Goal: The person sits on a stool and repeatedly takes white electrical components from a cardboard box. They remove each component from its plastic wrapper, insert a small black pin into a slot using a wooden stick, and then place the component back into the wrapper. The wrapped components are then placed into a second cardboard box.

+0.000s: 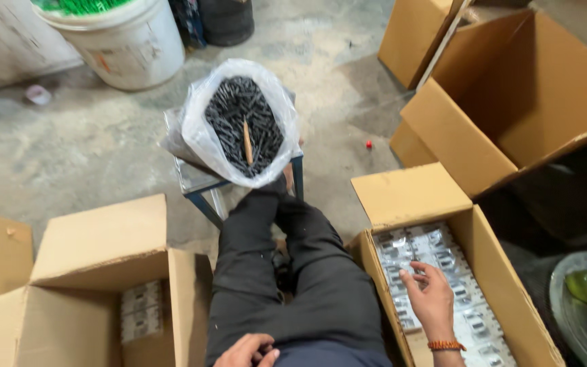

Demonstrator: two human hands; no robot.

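Cardboard walls frame the open box (504,299) at the person's right, where the right hand (433,299) rests with fingers spread loosely on rows of small clear packets (443,261), gripping none. Picking looks to be the step in hand; it calls for pinching one packet free. The left hand (247,352) lies half-curled and empty on the lap.

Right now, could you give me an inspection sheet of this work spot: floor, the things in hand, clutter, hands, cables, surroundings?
Surface: bare concrete floor, dusty and stained.
Job's things: open box packed with clear packets; on a stool, a plastic bag of small dark parts.
Clutter: a small red bit on the floor.
Hands: right hand open, fingers on the packets, no grip; left hand on the lap, whether it holds anything unclear.
Cables: nothing seen.
Surroundings: white bucket; left box with packets; large open box; metal dish.
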